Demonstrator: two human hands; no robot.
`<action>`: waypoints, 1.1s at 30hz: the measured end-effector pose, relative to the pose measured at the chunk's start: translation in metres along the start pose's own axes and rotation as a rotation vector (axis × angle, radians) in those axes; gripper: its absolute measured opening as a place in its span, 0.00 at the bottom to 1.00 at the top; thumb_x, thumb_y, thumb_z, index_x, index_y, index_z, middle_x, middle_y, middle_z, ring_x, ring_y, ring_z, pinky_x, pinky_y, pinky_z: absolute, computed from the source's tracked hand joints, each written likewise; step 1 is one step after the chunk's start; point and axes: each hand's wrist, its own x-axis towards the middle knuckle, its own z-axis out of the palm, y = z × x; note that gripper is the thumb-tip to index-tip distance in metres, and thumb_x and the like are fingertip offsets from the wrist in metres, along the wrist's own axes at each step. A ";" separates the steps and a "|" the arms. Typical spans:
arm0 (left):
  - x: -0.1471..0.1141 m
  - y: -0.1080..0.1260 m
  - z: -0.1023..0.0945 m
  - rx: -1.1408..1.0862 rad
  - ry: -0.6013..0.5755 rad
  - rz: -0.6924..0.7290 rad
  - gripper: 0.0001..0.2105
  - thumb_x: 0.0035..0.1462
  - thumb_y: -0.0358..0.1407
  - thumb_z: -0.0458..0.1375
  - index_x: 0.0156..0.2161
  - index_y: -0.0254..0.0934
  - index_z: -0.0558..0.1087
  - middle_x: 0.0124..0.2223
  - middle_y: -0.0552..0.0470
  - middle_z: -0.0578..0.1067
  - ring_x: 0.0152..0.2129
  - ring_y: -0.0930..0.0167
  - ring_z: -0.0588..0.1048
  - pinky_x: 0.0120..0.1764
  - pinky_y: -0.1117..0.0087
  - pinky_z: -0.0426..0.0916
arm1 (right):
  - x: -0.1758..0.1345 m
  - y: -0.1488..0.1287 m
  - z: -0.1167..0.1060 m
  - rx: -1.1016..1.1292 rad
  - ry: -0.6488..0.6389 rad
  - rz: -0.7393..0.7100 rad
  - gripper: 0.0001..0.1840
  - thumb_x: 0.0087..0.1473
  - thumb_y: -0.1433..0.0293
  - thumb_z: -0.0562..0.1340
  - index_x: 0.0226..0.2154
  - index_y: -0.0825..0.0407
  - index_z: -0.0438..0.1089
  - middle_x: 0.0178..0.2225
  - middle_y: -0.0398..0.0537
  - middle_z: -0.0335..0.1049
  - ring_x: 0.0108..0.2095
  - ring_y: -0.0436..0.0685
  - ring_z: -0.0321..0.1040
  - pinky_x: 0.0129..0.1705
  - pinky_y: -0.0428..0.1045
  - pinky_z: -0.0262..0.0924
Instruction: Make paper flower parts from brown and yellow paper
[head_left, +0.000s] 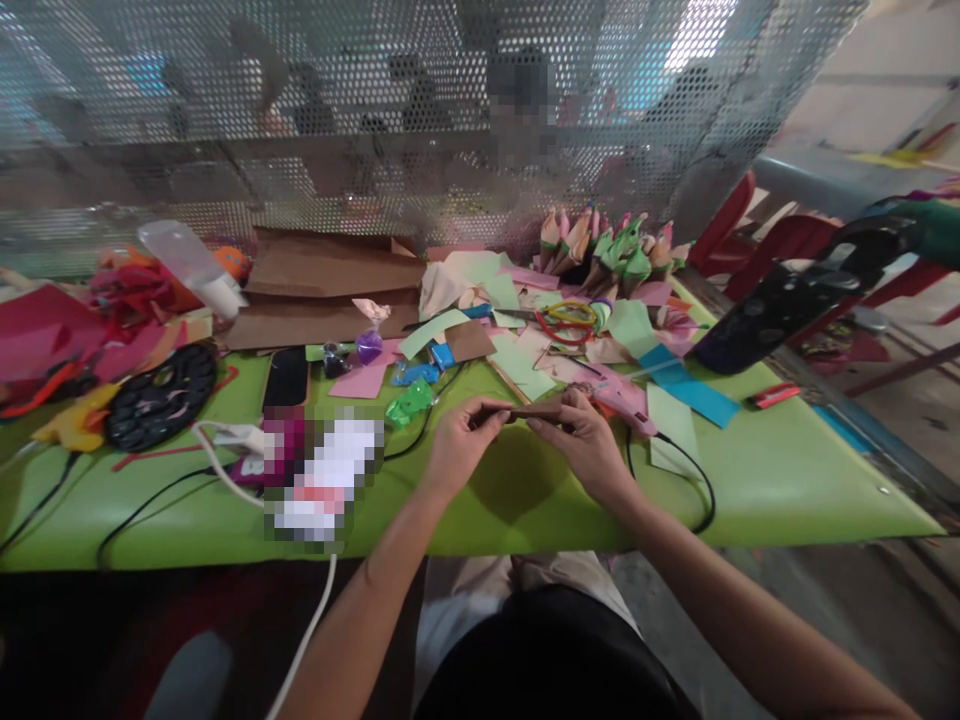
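A narrow piece of brown paper point(537, 411) sits between my two hands, just in front of me and above the near part of the green table point(772, 480), where a shadow falls below it. I see it almost edge-on, so I can't tell whether it is folded, rolled or flat. Its long axis runs left to right across my body. Neither hand is nearer: my left hand point(466, 440) pinches the left end between thumb and fingers, and my right hand point(591, 440) grips the right end the same way, fingertips turned inward toward each other.

Just beside my right hand lies a pink glue gun point(626, 403), its black cord point(694, 475) curling toward the table's near edge. Beyond my left hand rests a crinkled bright green thing point(411, 400). Farther out, colored paper scraps surround scissors with red and yellow handles point(564, 325); a blue strip point(694, 388) lies to the right, near a dark bottle point(757, 318). At the back, pointed paper bundles point(619, 255) cluster against the perforated metal screen point(360, 170), with large brown sheets point(330, 275) to their left.
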 end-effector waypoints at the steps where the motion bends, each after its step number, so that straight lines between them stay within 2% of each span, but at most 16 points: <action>1: 0.000 -0.001 -0.001 -0.001 0.018 0.004 0.10 0.54 0.41 0.64 0.36 0.37 0.82 0.24 0.55 0.73 0.22 0.74 0.66 0.25 0.74 0.61 | 0.000 -0.001 0.000 -0.015 0.018 -0.008 0.11 0.55 0.58 0.67 0.35 0.43 0.84 0.31 0.46 0.65 0.36 0.58 0.63 0.40 0.53 0.62; 4: 0.000 -0.002 -0.003 -0.010 0.070 0.015 0.10 0.54 0.40 0.64 0.36 0.36 0.82 0.28 0.52 0.77 0.23 0.73 0.69 0.27 0.73 0.64 | 0.000 -0.004 0.000 -0.038 0.040 0.001 0.11 0.53 0.58 0.68 0.35 0.44 0.84 0.27 0.43 0.61 0.32 0.55 0.61 0.35 0.51 0.58; 8: 0.000 -0.004 -0.004 -0.007 0.096 0.018 0.10 0.54 0.40 0.65 0.37 0.36 0.82 0.30 0.51 0.78 0.25 0.72 0.71 0.28 0.73 0.68 | 0.007 -0.009 0.001 0.140 -0.152 0.207 0.19 0.49 0.54 0.69 0.40 0.48 0.83 0.21 0.38 0.59 0.22 0.49 0.53 0.24 0.47 0.49; 12: 0.001 -0.005 -0.005 -0.019 0.109 0.023 0.10 0.54 0.41 0.65 0.37 0.36 0.81 0.28 0.53 0.77 0.24 0.73 0.71 0.27 0.74 0.68 | 0.013 -0.014 -0.001 0.318 -0.334 0.428 0.28 0.48 0.53 0.69 0.47 0.53 0.80 0.17 0.38 0.64 0.16 0.46 0.49 0.18 0.45 0.40; 18: 0.001 -0.003 -0.007 -0.041 0.158 0.032 0.10 0.53 0.42 0.65 0.37 0.36 0.80 0.31 0.52 0.79 0.23 0.74 0.73 0.29 0.73 0.71 | 0.016 -0.017 -0.006 0.357 -0.450 0.498 0.35 0.49 0.52 0.69 0.55 0.53 0.74 0.18 0.42 0.73 0.13 0.45 0.50 0.15 0.43 0.40; 25: 0.002 -0.004 -0.006 -0.049 0.107 0.007 0.12 0.52 0.43 0.66 0.37 0.36 0.81 0.30 0.52 0.79 0.24 0.73 0.73 0.29 0.73 0.71 | 0.020 -0.014 0.004 0.412 -0.383 0.453 0.28 0.47 0.53 0.71 0.46 0.53 0.79 0.21 0.43 0.75 0.14 0.45 0.55 0.16 0.44 0.48; 33: 0.004 -0.007 -0.007 -0.110 0.124 -0.054 0.13 0.50 0.43 0.67 0.36 0.35 0.80 0.30 0.51 0.79 0.25 0.72 0.73 0.28 0.72 0.71 | 0.019 -0.004 0.017 0.427 -0.263 0.401 0.22 0.43 0.53 0.73 0.35 0.51 0.81 0.22 0.45 0.76 0.17 0.47 0.59 0.18 0.45 0.54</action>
